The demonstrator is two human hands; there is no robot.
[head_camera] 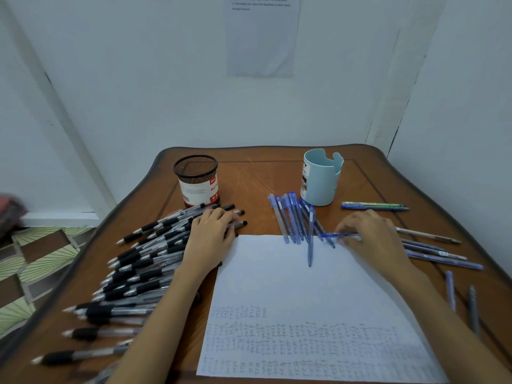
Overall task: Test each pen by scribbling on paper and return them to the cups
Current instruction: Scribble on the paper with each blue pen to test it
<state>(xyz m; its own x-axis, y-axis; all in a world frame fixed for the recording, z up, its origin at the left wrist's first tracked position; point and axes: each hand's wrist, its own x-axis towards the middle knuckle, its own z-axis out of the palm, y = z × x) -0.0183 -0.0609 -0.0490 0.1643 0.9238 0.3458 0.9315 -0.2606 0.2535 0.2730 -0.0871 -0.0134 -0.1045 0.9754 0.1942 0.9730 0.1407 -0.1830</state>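
Scribbled paper (pixel 291 286), blue pen (pixel 331 235) jutting left — apparently pinched — from right hand (pixel 371 236)

We look down on a brown wooden table (pixel 249 176) with a curved dark rim and a thin inlaid border line, set into a corner of pale blue-white walls (pixel 138 92). A printed paper notice (pixel 261 37) hangs on the back wall above it, its text too small to read. A white trim strip (pixel 58 112) slants down the left wall toward a white baseboard (pixel 61 218). Beside the table, floor tiles (pixel 41 261) alternate brown panels with green fan patterns. A blurred reddish object (pixel 9 210) sits at the far left edge. The light is soft and even.
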